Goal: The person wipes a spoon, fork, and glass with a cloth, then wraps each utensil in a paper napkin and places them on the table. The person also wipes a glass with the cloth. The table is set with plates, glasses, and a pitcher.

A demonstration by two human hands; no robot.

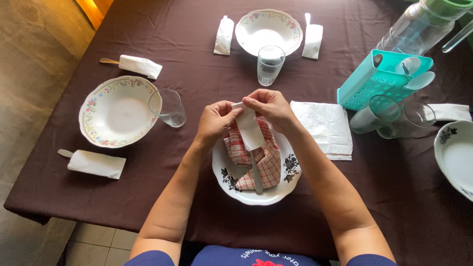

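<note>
Both hands, left hand [215, 120] and right hand [268, 106], pinch the napkin [249, 129] wrapped round a utensil [256, 175], held above the cloth [258, 160] on the plate [246, 194]. Advice: keep folds tight, handle centred.

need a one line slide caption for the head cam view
Both hands, left hand and right hand, wrap a white napkin around a utensil above a cloth-lined plate.
</note>
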